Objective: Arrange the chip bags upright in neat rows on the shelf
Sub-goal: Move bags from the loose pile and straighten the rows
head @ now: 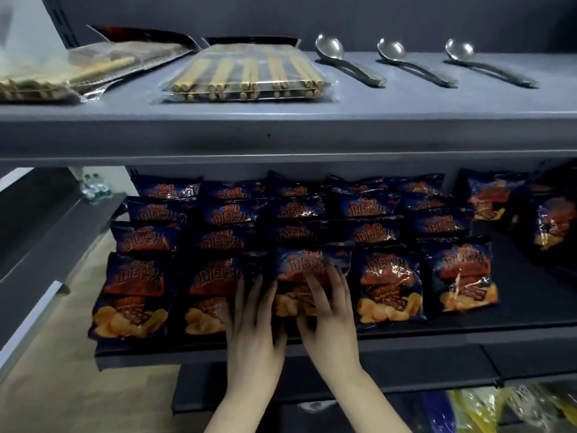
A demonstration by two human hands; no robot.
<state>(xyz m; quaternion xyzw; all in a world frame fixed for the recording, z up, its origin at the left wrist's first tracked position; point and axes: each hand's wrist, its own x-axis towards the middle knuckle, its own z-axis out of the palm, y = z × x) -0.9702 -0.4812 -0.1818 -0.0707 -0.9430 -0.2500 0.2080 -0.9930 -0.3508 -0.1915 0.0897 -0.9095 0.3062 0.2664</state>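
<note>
A: Head view: what fills it?
B: A grey upper shelf [281, 120] and under it a dark lower shelf [515, 307]. Dark blue chip bags [387, 285] stand in rows on the lower shelf, leaning back, five across at the front.
A: Above?
B: Packs of wooden chopsticks [246, 76] lying flat, and three metal ladles [346, 60] in a line to the right.
A: The hands?
B: Both are on the middle front bag [312, 267]. The left hand [254, 326] lies with fingers spread along that bag's left edge, touching its neighbour. The right hand [331, 314] presses flat on its front, fingers extended, not curled around it.
</note>
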